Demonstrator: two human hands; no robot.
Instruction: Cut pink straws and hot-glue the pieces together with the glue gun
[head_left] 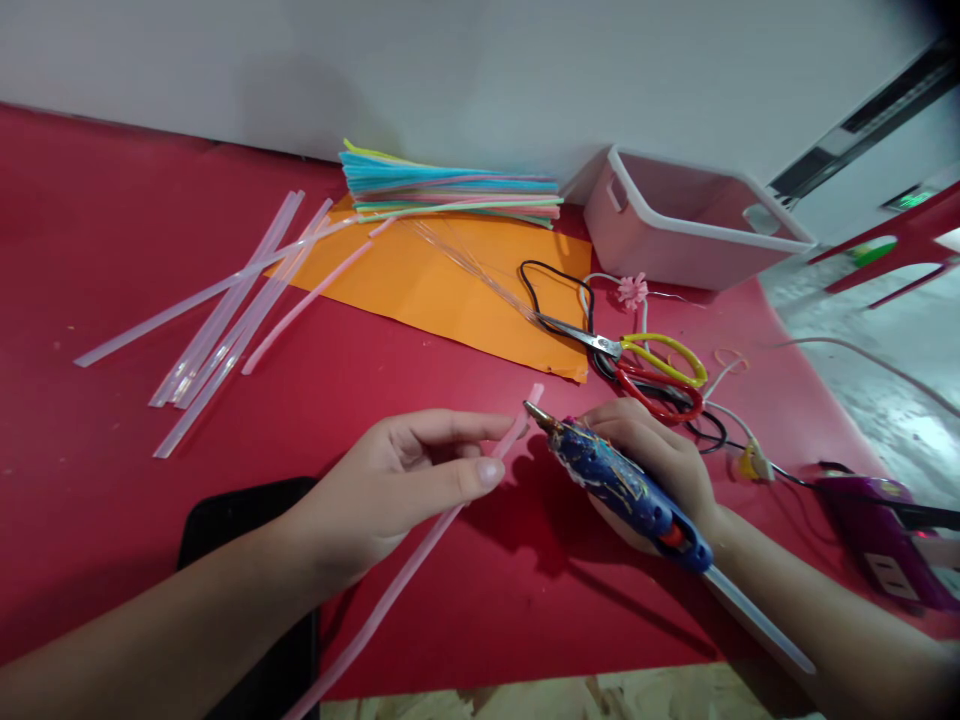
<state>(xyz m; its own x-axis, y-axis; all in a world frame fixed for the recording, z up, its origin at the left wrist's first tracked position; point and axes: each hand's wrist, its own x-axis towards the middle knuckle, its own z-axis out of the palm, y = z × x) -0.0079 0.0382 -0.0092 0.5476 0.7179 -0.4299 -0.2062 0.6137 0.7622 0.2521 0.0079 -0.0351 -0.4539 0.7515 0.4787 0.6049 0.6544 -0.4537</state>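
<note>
My left hand (420, 470) pinches a pink pipe cleaner (420, 555) between thumb and fingertips, close to its upper end. The rest of the stem slants down toward the table's front edge. In my right hand (660, 460) is a blue hot glue gun (622, 485), spattered with dried glue. A clear glue stick (761, 615) sticks out of its back end. The gun's metal nozzle points left and lies right at the pipe cleaner's tip; whether they touch I cannot tell.
Several glue sticks (225, 330) lie on the red table (90, 250). Bundled pipe cleaners (450, 185) and orange paper (420, 290) are at the back. Scissors (622, 350), a pink bin (690, 240), cords and a purple power strip (877, 540) stand right. A black phone-like slab (240, 510) lies under my left arm.
</note>
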